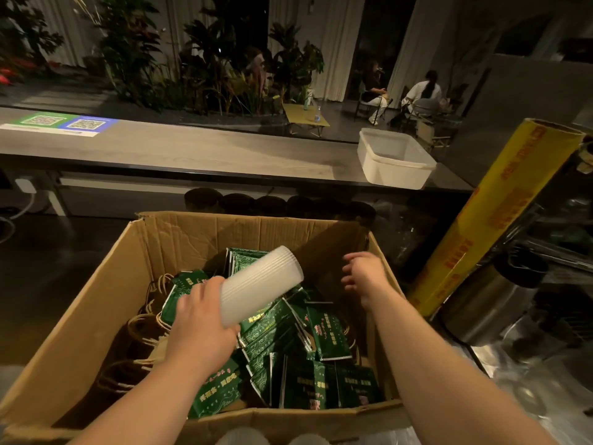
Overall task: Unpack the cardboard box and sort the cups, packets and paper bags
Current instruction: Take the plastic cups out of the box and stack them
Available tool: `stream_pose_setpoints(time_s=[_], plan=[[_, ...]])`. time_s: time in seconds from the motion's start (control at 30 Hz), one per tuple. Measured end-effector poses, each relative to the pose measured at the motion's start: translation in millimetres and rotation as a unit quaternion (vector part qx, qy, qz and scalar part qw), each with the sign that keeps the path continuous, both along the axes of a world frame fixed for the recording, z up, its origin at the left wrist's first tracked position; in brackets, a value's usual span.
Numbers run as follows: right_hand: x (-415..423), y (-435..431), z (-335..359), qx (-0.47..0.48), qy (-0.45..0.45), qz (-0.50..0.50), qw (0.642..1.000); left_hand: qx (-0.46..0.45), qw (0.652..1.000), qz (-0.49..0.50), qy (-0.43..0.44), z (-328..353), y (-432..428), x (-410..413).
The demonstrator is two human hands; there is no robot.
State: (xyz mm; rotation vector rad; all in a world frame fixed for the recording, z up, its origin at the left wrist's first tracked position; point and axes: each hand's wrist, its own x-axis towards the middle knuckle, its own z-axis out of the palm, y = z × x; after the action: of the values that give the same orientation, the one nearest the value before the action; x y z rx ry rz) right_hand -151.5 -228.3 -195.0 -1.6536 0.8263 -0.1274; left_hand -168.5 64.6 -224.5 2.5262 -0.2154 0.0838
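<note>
1 cup stack [261, 285], gripped by the left hand [202, 319], tilts toward 1 o'clock. Right hand [362, 274] hangs loose, empty, by the 3 o'clock wall of the box [96, 300].

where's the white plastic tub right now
In the head view the white plastic tub sits upper right, on the right end of the long grey counter beyond the cardboard box, left of the yellow roll.
</note>
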Motion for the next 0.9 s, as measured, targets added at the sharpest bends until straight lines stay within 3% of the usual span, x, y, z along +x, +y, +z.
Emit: stream_pose_setpoints(time_s=[0.1,0.2,0.33,0.43,0.6,0.77,0.9], plan=[[13.8,-20.5,0.6,-0.018,-0.005,-0.03,0.999,0.004,1.0,0.024,-0.001,-0.7,1.5,2.3],[27.3,-17.8,-13.5,-0.083,0.071,0.051,0.993,0.012,1.0,0.022,0.001,-1.9,0.3,2.7],[38.0,-10.7,-45.4,-0.074,0.181,0.162,0.967,0.014,1.0,0.014,0.001,-2.4,-0.9,4.0],[35.7,-12.3,-62.8,-0.122,0.228,0.209,0.943,0.014,1.0,0.013,-0.001,-2.5,-0.5,3.6],[30.1,-21.5,-31.9,-0.168,0.066,0.13,0.975,0.026,1.0,0.009,-0.001,-3.3,-2.8,6.3],[7.3,-1.5,16.7,-0.059,-0.074,0.118,0.989,0.014,1.0,-0.005,0.002,-2.0,-3.3,4.0],[-14.3,22.1,29.5,-0.042,-0.132,0.127,0.982,-0.007,1.0,-0.025,0.006,-0.7,-3.8,0.7]])
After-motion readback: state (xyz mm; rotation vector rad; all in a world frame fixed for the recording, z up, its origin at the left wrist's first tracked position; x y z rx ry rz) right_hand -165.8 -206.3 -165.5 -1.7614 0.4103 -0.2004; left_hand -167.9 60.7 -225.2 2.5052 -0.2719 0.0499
